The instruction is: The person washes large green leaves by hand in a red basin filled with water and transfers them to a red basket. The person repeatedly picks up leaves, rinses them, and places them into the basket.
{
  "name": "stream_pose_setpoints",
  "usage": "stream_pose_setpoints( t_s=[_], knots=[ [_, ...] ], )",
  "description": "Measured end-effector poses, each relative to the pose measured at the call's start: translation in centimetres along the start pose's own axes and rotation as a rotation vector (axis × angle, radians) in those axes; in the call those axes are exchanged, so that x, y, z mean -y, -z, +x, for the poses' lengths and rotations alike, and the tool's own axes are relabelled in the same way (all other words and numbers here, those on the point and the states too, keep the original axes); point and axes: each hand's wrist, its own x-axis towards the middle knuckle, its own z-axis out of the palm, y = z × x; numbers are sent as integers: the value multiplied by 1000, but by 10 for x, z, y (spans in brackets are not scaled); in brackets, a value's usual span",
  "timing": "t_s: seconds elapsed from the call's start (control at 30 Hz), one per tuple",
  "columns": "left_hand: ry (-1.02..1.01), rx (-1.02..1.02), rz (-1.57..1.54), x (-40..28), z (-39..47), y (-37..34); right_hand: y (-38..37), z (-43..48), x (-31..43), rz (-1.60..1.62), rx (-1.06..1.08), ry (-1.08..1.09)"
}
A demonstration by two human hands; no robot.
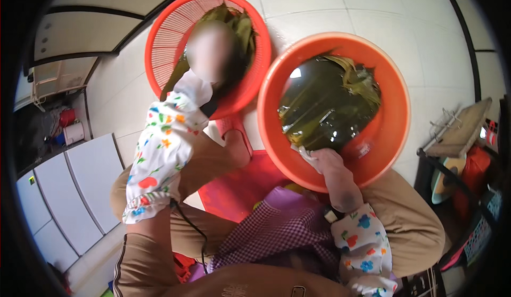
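Observation:
In front of me on the floor stand a red plastic strainer basket (161, 49) and, to its right, an orange-red plastic basin (393, 113). Long broad green leaves (243, 29), like bamboo leaves, lie in the basket. My left hand (211, 53) reaches in over them; it is blurred, so its grip does not show. Dark water in the basin covers more long leaves (351, 77), some of which poke out at the far right side. At the basin's near side, my right hand (333, 171) is closed around what looks like a white cloth (306, 156), just inside the rim.
A red mat (239, 193) lies between my legs, under a purple checked apron (275, 233). A black cable (195, 229) hangs by my left sleeve. Light cabinets (76, 181) stand at left. A wooden board (459, 131) and a dark rack (451, 177) are at right.

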Motion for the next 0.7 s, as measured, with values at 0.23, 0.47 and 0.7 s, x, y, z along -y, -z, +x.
stream_pose_setpoints(
  t_s=[0.23,0.47,0.7],
  knots=[
    [-262,34,-309,-117,-47,30,13,-21,-16,167,-21,-156],
    [-70,612,-409,-186,-146,-25,37,-28,-19,295,-3,-322],
    [201,752,-523,-230,-199,-74,55,25,-45,-113,98,-361]
  ],
)
